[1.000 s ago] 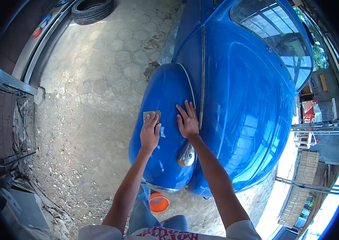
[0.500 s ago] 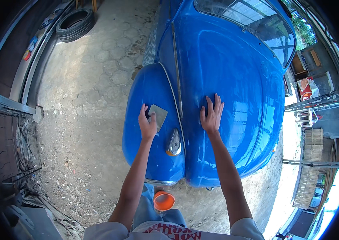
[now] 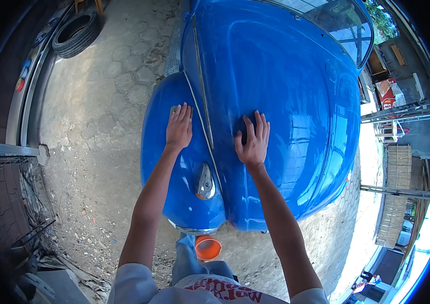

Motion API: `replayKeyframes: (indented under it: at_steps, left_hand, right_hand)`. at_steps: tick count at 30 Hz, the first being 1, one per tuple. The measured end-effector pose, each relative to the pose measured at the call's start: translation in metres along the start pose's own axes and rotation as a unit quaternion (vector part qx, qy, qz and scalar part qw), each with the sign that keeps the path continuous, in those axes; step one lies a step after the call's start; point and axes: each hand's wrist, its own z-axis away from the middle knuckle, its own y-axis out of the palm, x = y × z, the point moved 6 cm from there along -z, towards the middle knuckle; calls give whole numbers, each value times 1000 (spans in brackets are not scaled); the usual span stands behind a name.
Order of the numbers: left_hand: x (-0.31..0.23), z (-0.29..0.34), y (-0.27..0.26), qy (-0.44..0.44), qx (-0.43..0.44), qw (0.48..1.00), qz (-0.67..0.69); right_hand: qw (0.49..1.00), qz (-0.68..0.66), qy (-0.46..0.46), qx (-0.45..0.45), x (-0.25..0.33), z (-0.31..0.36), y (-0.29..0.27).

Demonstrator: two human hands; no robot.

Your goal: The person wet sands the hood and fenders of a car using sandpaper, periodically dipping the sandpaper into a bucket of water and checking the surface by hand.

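On the blue front fender [image 3: 156, 152] of a rounded car, my left hand [image 3: 179, 130] lies with its fingers together over a small grey-tan sheet of sandpaper [image 3: 174, 109]. Only the sheet's edges show around the fingers, pressed against the paint. My right hand [image 3: 253, 144] rests on the blue hood [image 3: 286, 76], fingers somewhat spread, holding nothing. Between fender and hood runs a pale seam strip. Nearer to me, a chrome teardrop-shaped lamp [image 3: 205, 183] is fixed on top of the fender.
An orange bucket [image 3: 208, 249] stands on the ground by my legs, below the car's front. A loose tyre [image 3: 76, 35] lies at the far left. The windshield [image 3: 344, 30] is at the upper right. Metal rails and a bamboo screen [image 3: 394, 195] line the right side.
My left hand has moved farther up the fender and now lies flat over the sandpaper, which it pinched by an edge before. My right hand stays on the hood. The view has shifted slightly.
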Motion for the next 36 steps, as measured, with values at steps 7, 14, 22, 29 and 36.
replayKeyframes:
  at_steps: [7, 14, 22, 29, 36]
  left_hand:
    - [-74, 68, 15, -25, -29, 999, 13]
    - [-34, 74, -5, 39, -21, 999, 2]
    - [17, 20, 8, -102, -57, 993, 25]
    - [-67, 142, 11, 71, 52, 992, 88]
    - [-72, 115, 0, 97, 29, 992, 69]
  right_hand:
    - [1000, 8, 1, -6, -16, 4, -6]
    - [1000, 12, 4, -2, -11, 4, -4]
    - [1000, 26, -3, 5, -12, 8, -2]
    - [1000, 27, -6, 1, -7, 5, 0]
    - [999, 22, -24, -36, -6, -2, -2]
